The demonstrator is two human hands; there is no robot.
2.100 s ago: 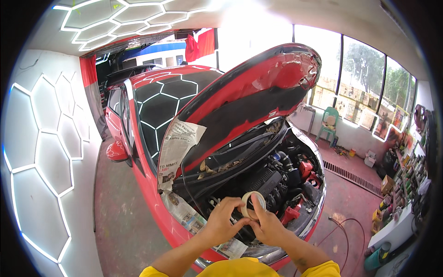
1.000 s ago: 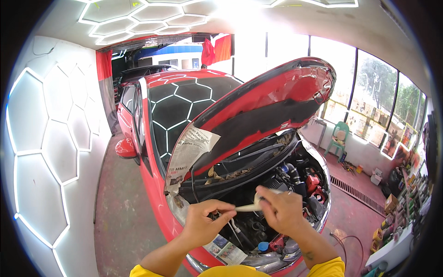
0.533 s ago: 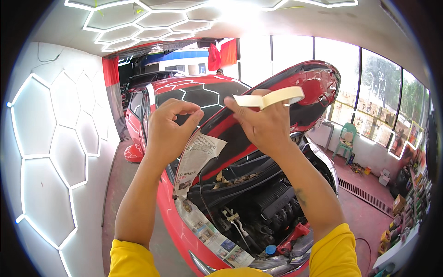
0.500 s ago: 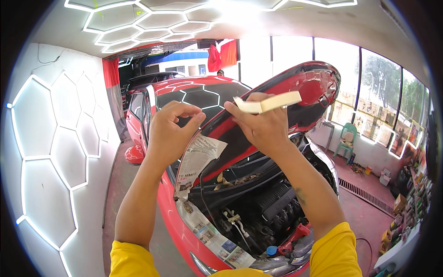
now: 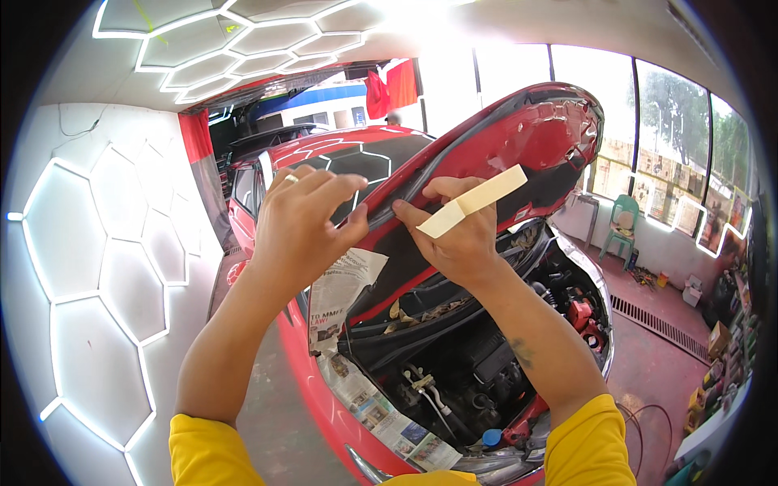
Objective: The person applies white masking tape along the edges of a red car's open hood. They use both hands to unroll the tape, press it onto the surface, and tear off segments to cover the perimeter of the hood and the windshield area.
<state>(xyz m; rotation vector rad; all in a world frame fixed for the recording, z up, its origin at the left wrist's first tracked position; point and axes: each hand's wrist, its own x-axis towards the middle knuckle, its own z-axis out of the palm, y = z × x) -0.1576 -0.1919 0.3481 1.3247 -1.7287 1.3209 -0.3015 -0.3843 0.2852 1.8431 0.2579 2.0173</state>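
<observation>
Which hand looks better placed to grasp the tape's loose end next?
Probably the left hand: its fingers are parted, apparently empty, while the right hand holds the tape roll, its loose end pointing leftward.

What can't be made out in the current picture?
All in the head view:
Tape roll: open centre hidden, seen edge-on.
Left hand: overlaps the raised hood; contact can't be told.
Red side mirror: partly behind the left forearm.
Items along the right wall: too small and blurred to identify.

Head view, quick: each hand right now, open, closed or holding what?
Left hand: open, thumb and fingers parted, nothing visibly held.
Right hand: holding a pale tape roll.
</observation>
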